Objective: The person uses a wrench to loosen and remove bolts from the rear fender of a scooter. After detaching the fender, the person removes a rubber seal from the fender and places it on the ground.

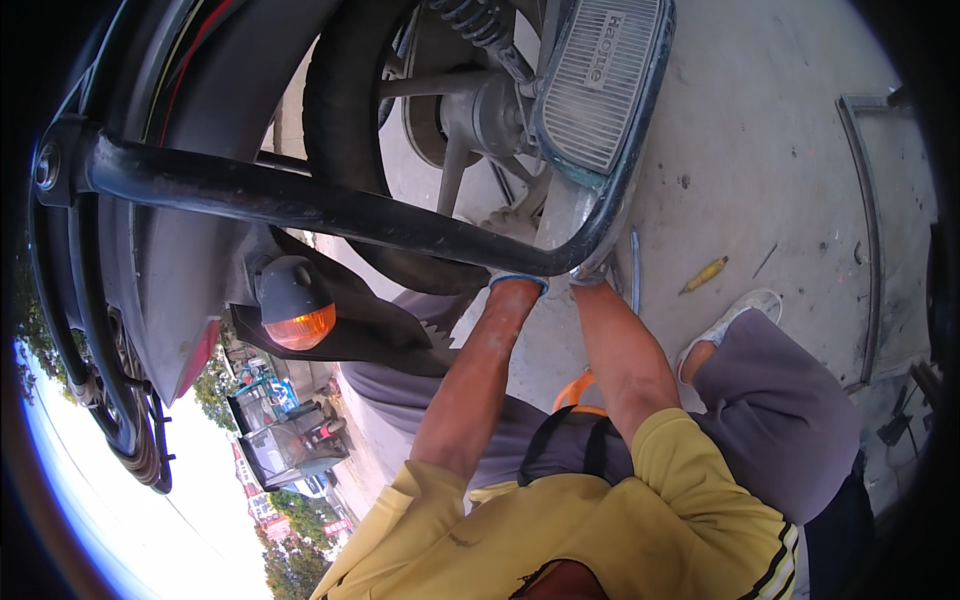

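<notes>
Both my arms reach up under the black tubular guard bar (pixel 322 202) of a motorcycle, towards its rear wheel. My left hand (pixel 511 223), in a pale glove with a blue cuff, is beside the spokes and partly hidden by the bar. My right hand (pixel 589 276), also gloved, is mostly hidden behind the bar and the ribbed footboard (pixel 596 90). What either hand holds cannot be seen. The rear tyre (pixel 341 112) stands left of the cast hub (pixel 487 112). A shock absorber (pixel 480 26) rises beside the hub.
A long metal bar (pixel 635 262), a yellow-handled screwdriver (pixel 705 275) and a thin rod (pixel 765 260) lie on the concrete right of my arms, near my shoe (pixel 731 322). A metal frame (pixel 870 217) is farther right. An orange turn signal (pixel 300 322) juts out at left.
</notes>
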The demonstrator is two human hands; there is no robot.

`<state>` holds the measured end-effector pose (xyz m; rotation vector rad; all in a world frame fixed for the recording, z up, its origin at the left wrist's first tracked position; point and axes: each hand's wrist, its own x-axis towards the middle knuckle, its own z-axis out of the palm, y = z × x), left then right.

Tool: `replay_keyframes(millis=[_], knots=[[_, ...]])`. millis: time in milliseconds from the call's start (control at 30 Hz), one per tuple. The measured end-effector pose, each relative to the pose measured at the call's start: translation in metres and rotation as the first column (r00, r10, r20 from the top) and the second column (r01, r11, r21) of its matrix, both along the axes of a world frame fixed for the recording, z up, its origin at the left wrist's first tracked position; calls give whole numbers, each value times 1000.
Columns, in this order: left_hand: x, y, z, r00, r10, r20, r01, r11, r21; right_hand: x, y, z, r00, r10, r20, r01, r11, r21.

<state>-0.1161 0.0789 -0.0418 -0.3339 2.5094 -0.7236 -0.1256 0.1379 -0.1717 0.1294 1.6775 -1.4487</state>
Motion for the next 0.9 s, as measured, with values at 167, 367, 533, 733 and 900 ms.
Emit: replay_keyframes(millis=[167,367,533,733,900], knots=[[12,-7,-8,994,-39,-105,35,999,-34,6,4,-1,1000,1,1,-1,1000,3],[10,-5,-17,998,-40,-58,40,999,-11,-1,7,-11,1000,-17,-7,17,1000,25],[37,-22,-31,895,-221,-387,238,971,-6,6,8,-3,1000,-3,-7,3,1000,15],[90,45,2,866,33,-499,224,866,447,13,7,-14,1000,-22,-14,22,999,39],[206,5,-57,885,377,-274,-63,679,731,20,12,-11,997,-73,-29,74,995,61]])
